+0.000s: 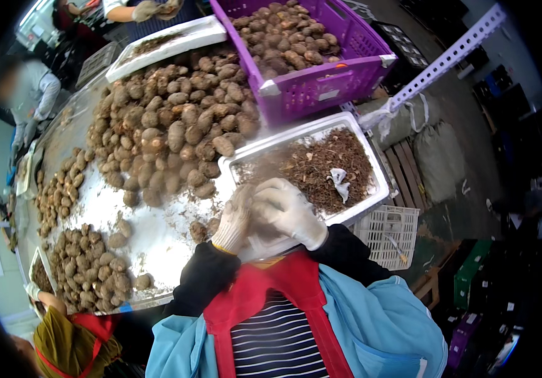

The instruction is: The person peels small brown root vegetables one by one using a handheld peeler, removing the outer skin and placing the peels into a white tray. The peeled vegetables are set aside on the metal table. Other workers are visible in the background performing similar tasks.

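Both hands wear pale work gloves and meet above the near left part of a white foam tray (380, 171). My left hand (235, 219) has a knitted, soiled glove, its fingers bent against the other hand. My right hand (287, 212) is curled, fingers towards the left one. Whatever lies between them is hidden and blurred. Brown root scraps (342, 156) and a crumpled white scrap (340, 184) lie in the tray. Beyond and left of it spreads a large heap of small taro corms (176, 134); a few lie just left of my left hand.
A purple plastic crate (318, 97) of corms stands behind the tray. Smaller corm piles (86, 269) lie at the left. Another foam tray (167, 45) is at the back. Co-workers stand around the metal table (167, 245). A perforated metal post (446, 56) rises at the right, near a white basket (389, 236).
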A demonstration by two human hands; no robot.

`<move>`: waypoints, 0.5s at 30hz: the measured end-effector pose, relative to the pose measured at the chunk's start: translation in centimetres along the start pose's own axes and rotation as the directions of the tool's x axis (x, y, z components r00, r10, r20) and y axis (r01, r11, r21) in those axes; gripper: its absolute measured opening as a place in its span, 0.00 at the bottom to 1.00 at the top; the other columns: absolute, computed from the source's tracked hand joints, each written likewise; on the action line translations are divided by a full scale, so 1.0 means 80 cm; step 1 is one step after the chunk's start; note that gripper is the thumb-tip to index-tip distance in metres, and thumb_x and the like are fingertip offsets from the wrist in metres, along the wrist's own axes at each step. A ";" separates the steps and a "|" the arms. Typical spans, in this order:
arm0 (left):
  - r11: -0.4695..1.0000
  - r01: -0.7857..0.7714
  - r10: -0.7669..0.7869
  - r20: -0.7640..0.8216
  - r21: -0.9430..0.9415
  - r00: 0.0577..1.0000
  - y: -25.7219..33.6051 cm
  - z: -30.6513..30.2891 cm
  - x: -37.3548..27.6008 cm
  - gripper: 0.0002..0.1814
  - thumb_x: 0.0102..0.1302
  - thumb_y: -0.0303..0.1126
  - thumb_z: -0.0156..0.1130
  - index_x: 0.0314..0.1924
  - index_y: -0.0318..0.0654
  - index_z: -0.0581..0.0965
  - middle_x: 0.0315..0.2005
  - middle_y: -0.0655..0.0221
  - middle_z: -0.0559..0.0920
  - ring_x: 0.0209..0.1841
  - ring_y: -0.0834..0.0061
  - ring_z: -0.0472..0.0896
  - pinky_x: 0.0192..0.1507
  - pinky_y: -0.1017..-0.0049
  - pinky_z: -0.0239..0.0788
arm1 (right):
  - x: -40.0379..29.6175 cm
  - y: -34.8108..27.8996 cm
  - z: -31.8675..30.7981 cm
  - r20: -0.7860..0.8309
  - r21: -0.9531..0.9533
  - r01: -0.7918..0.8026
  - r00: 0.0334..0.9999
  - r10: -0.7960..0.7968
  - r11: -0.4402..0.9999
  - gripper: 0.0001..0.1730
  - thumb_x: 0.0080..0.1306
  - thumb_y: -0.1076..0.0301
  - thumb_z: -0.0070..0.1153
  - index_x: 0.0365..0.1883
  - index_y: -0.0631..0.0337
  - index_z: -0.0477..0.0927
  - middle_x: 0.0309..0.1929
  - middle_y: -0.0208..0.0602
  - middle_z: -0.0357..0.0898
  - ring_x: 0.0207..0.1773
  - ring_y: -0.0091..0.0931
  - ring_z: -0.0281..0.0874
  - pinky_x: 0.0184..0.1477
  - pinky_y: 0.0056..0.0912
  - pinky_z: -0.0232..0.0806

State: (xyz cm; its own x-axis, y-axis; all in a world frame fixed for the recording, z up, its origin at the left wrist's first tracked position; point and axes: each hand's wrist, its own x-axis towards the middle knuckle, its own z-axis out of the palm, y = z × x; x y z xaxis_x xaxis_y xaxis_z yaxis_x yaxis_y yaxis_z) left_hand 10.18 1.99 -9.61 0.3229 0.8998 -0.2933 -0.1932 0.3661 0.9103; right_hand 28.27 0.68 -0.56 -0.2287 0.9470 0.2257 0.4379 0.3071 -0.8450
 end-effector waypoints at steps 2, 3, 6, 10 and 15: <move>0.969 -0.201 0.207 -0.029 0.146 0.978 -0.031 -0.001 0.004 0.25 0.82 0.45 0.51 0.68 0.34 0.71 0.54 0.59 0.80 0.50 0.69 0.82 0.47 0.69 0.79 | 0.010 0.018 -0.008 -0.048 -0.113 -0.110 0.993 0.105 0.988 0.18 0.76 0.53 0.58 0.47 0.59 0.86 0.50 0.39 0.85 0.53 0.34 0.81 0.58 0.41 0.73; 0.977 -0.189 0.187 0.031 0.098 0.982 -0.011 0.002 0.002 0.25 0.82 0.48 0.50 0.66 0.35 0.72 0.52 0.61 0.81 0.47 0.70 0.82 0.45 0.71 0.79 | 0.012 0.028 -0.010 -0.079 -0.160 -0.178 0.983 0.167 0.971 0.18 0.77 0.53 0.57 0.46 0.60 0.86 0.50 0.39 0.85 0.52 0.33 0.82 0.58 0.41 0.73; 0.983 -0.177 0.166 0.171 0.050 0.971 0.036 0.002 -0.003 0.27 0.83 0.53 0.49 0.63 0.36 0.74 0.48 0.64 0.82 0.44 0.74 0.82 0.42 0.75 0.77 | -0.003 0.064 -0.042 -0.150 0.017 -0.425 0.894 0.423 0.905 0.34 0.76 0.35 0.50 0.46 0.61 0.84 0.47 0.42 0.85 0.51 0.32 0.83 0.57 0.40 0.74; 0.983 -0.111 0.103 0.063 0.147 0.993 0.098 0.039 -0.013 0.25 0.82 0.42 0.53 0.69 0.32 0.67 0.54 0.64 0.77 0.54 0.75 0.76 0.59 0.75 0.69 | -0.014 0.016 -0.039 0.100 0.466 -0.356 0.931 0.352 0.810 0.35 0.71 0.40 0.63 0.60 0.63 0.81 0.56 0.46 0.83 0.60 0.30 0.81 0.63 0.36 0.72; 0.633 -0.463 0.514 0.111 0.620 0.851 0.047 0.020 -0.008 0.29 0.79 0.38 0.58 0.72 0.30 0.65 0.57 0.57 0.80 0.55 0.65 0.80 0.58 0.66 0.75 | -0.018 0.003 0.008 -0.076 0.485 -0.280 0.930 0.358 0.829 0.32 0.68 0.71 0.70 0.69 0.64 0.75 0.66 0.38 0.76 0.68 0.29 0.74 0.68 0.33 0.67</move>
State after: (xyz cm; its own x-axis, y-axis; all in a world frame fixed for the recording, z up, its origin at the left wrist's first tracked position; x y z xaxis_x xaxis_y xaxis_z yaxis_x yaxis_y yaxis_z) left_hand 10.75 2.36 -5.55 0.2781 0.9272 0.2508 0.3026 -0.3324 0.8933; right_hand 28.11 -0.64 -1.42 0.0103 0.9984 -0.0560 0.0049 -0.0560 -0.9984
